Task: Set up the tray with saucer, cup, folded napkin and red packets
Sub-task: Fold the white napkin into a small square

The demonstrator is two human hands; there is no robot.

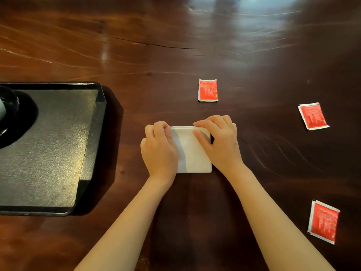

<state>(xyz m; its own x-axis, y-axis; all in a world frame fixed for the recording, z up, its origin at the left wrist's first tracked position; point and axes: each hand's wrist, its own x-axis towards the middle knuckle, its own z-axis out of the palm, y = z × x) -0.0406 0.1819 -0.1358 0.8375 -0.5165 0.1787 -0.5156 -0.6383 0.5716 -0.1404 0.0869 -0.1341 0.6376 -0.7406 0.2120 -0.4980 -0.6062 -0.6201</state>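
Note:
A white napkin (192, 153) lies folded on the dark wooden table in front of me. My left hand (159, 151) rests on its left side, fingers curled at the far left corner. My right hand (218, 142) covers its right side and pinches the far edge with thumb and fingers. Three red packets lie flat on the table: one (208, 90) beyond the napkin, one (313, 116) to the right, one (324, 222) at the near right. A black tray (58, 145) sits at the left, with a dark saucer (7, 118) and part of a cup (1, 109) at the frame's left edge.
The glossy wooden table (175, 45) stretches far back, with a long crack across its middle. The tray's raised right rim (98, 122) stands a hand's width left of the napkin.

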